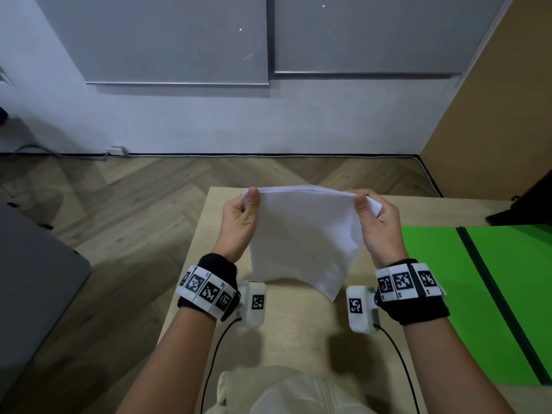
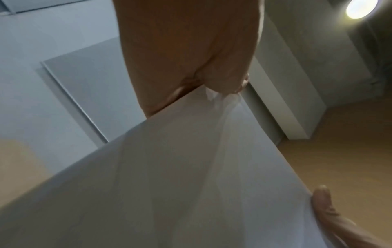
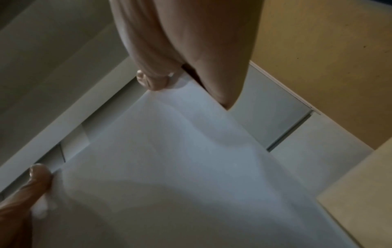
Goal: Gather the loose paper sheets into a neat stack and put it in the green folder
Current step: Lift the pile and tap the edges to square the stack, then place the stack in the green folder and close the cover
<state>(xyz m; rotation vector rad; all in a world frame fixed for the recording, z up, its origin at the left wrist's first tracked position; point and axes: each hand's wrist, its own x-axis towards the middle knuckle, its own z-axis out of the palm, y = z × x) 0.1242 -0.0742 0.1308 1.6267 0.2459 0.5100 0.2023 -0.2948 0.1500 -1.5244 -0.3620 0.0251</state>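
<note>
A stack of white paper sheets [image 1: 304,231] hangs upright above the wooden table [image 1: 298,330], its lower edge near the tabletop. My left hand [image 1: 243,218] pinches the stack's top left corner, thumb toward me. My right hand [image 1: 375,218] pinches the top right corner the same way. The left wrist view shows the paper [image 2: 169,184] held under my left hand [image 2: 201,80], and the right wrist view shows the sheets [image 3: 180,167] under my right hand [image 3: 180,72]. The open green folder [image 1: 448,294] lies flat on the table to the right, with a dark spine down its middle.
A black object [image 1: 525,210] sits at the table's far right corner. A grey surface [image 1: 33,279] stands to the left across a strip of wooden floor [image 1: 119,204]. Cables run from both wrist cameras toward my body.
</note>
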